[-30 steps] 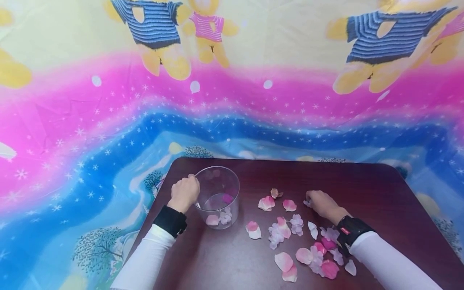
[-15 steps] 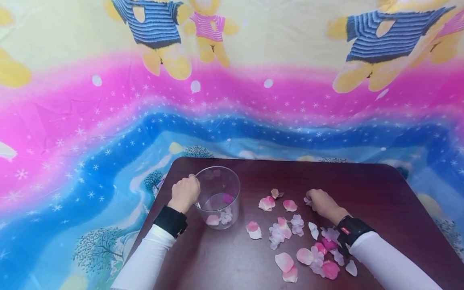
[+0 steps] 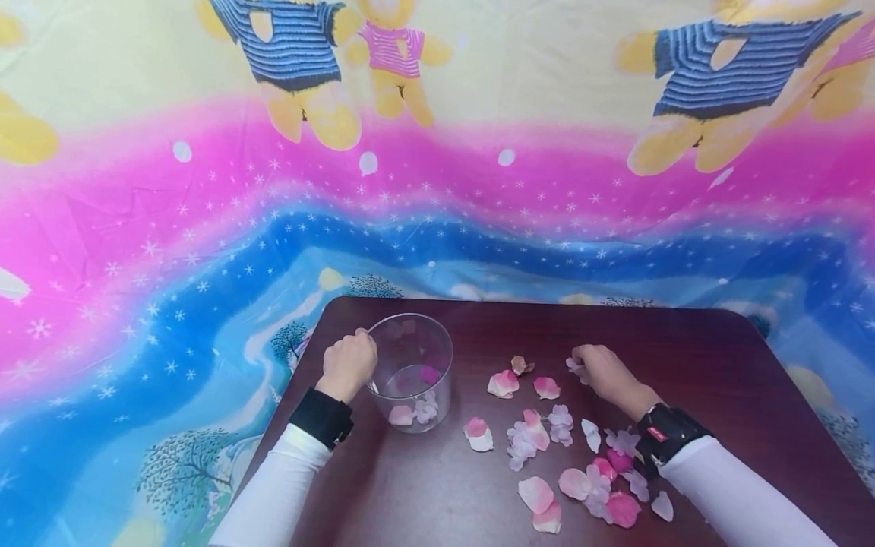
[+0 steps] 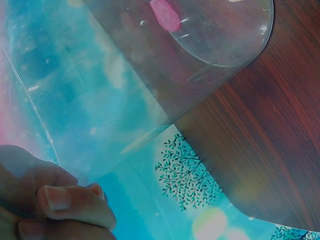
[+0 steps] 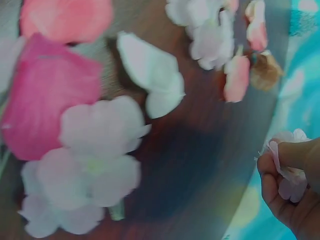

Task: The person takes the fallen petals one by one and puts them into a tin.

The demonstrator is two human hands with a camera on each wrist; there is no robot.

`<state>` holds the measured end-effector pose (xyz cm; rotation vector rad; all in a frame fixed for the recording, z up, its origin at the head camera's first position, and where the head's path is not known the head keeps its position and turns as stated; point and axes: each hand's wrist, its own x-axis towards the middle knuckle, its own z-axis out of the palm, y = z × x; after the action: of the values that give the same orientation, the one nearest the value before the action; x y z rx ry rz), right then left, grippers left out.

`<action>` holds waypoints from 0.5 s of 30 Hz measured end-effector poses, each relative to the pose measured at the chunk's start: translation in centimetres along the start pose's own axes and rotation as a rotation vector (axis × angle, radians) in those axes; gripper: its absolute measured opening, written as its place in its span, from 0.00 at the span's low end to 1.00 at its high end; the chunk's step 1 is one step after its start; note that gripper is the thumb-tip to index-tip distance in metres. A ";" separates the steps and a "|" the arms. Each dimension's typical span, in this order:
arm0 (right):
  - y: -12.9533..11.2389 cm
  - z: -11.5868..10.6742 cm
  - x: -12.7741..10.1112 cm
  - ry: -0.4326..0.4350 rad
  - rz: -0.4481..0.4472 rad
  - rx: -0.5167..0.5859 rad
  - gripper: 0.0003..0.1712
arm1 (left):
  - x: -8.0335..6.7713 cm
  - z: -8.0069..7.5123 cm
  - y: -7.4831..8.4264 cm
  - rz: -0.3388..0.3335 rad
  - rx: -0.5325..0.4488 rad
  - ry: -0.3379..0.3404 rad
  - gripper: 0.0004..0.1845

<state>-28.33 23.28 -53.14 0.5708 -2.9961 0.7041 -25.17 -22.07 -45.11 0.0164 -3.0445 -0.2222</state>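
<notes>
A clear plastic bucket (image 3: 443, 380) stands at the left of the table, with a magenta petal (image 4: 166, 15), a pale pink petal and a pale blossom inside. My left hand (image 3: 350, 363) grips it at the left of its rim, fingers curled; what exactly lies under them is hidden. My right hand (image 3: 608, 376) pinches a pale pink artificial flower (image 5: 292, 182) between thumb and fingers, a little above the table. Below that hand lie a white petal (image 3: 591, 435), pale blossoms (image 5: 100, 165) and a magenta petal (image 5: 50, 95).
The dark red wooden table (image 3: 410, 501) bears several scattered pink petals (image 3: 536, 494) and pale flowers (image 3: 522, 442) between the hands. A brown dried petal (image 3: 521, 365) lies toward the back. A patterned cloth (image 3: 437, 182) hangs behind the table.
My right hand has risen slightly and shifted a little left, with the pale flower in its fingers. The left hand and the bucket stay where they were.
</notes>
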 end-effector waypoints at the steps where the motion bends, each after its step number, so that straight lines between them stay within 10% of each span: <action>1: -0.3 -0.2 0.1 0.009 -0.009 0.000 0.17 | 0.0 0.0 0.0 -0.002 -0.001 0.000 0.19; 15: -5.0 -3.3 1.2 0.098 -0.086 -0.006 0.15 | 0.0 0.0 0.0 -0.007 -0.003 0.001 0.19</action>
<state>-27.96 20.10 -47.92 0.6409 -2.8633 0.6953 -25.21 -22.04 -45.15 0.0267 -3.0435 -0.2271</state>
